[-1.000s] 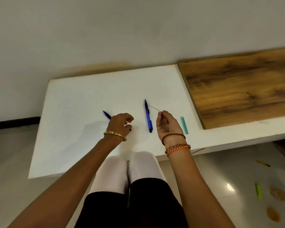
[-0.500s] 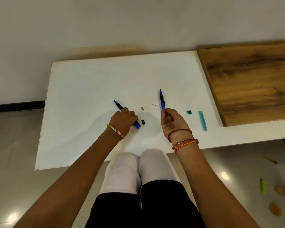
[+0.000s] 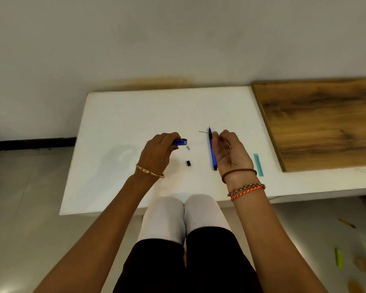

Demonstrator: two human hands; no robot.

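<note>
My left hand (image 3: 159, 153) grips a blue pen barrel (image 3: 180, 142) above the white table (image 3: 118, 127), its open end turned toward the right. My right hand (image 3: 230, 154) pinches a thin dark lead (image 3: 203, 132) that sticks out to the left of its fingertips. A second blue mechanical pencil (image 3: 212, 150) lies on the table just left of that hand, tip pointing away from me. Between the hands lie a small black cap (image 3: 188, 163) and a tiny grey piece (image 3: 188, 147).
A teal lead case (image 3: 258, 164) lies right of my right hand. A wooden board (image 3: 323, 121) covers the table's right part. My knees (image 3: 184, 216) sit under the near edge. On the floor at the right lie a green item (image 3: 339, 258) and a yellow one (image 3: 346, 223).
My left hand lifted the blue pen barrel off the table and turned it so its open end faces right. My right hand let go of the other pencil and holds only the thin lead.
</note>
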